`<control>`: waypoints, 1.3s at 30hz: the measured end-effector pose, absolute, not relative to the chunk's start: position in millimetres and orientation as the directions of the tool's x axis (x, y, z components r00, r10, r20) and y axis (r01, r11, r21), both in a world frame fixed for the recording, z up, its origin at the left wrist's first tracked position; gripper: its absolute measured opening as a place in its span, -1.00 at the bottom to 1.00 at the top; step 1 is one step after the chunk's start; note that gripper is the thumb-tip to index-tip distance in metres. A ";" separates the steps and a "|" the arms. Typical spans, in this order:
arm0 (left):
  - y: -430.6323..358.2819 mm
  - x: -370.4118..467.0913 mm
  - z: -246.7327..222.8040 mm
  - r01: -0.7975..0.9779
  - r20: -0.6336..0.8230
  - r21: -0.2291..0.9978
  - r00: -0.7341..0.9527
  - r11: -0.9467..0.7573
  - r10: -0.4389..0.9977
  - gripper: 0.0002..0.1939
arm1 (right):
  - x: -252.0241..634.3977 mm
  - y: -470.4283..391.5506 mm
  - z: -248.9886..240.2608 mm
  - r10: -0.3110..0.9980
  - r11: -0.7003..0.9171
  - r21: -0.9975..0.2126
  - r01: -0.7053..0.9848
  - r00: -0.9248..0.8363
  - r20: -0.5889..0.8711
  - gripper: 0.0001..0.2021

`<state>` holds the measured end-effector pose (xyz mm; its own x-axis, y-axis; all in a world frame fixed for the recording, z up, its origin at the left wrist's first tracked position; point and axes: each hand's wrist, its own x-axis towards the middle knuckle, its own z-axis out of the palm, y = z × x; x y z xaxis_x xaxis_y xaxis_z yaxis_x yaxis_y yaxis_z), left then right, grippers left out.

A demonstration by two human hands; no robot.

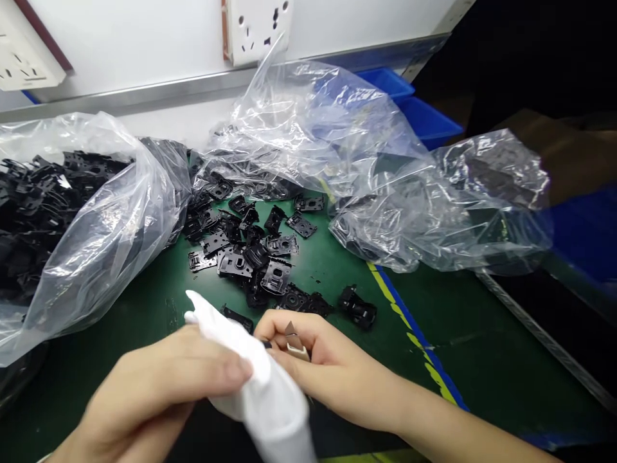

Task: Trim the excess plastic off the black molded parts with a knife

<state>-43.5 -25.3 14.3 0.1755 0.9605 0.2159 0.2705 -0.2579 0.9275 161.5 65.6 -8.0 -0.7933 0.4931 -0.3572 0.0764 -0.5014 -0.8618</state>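
My left hand (168,379) pinches a white cloth (270,392), limp and blurred, that hangs down in front of my right hand. Closed fingers of my right hand (332,366) hold a utility knife (297,349), its short pointed blade sticking upward and most of its handle hidden. A small dark piece shows by the right fingertips; I cannot make out what it is. Just beyond both hands, black plastic parts (277,276) lie in a loose heap on the green mat (308,263). One black part (357,307) rests apart, to the right of the heap.
A clear plastic bag (120,218) full of black parts stands at the left. Crumpled clear plastic (395,193) spreads across the back and right. Blue bins (427,119) sit behind it. Blue and yellow tape (409,321) crosses the mat. Power sockets (258,29) are on the wall.
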 end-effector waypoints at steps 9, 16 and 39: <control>-7.9 -28.2 2.9 0.457 -0.063 0.879 0.392 -0.135 0.918 -0.92 | 165.8 59.5 -6.3 0.503 -0.217 -0.962 0.165 -0.825 -0.255 -0.71; -7.9 -24.1 10.5 0.317 -0.251 0.940 0.382 0.129 0.889 -0.65 | 166.9 67.0 -5.5 0.413 -0.198 -0.957 0.214 -0.867 -0.280 -0.71; -1.5 -33.8 6.4 0.089 -0.406 0.912 0.053 0.401 0.912 -0.79 | 171.6 71.7 -2.5 0.493 -0.121 -0.956 0.268 -0.819 -0.293 -0.80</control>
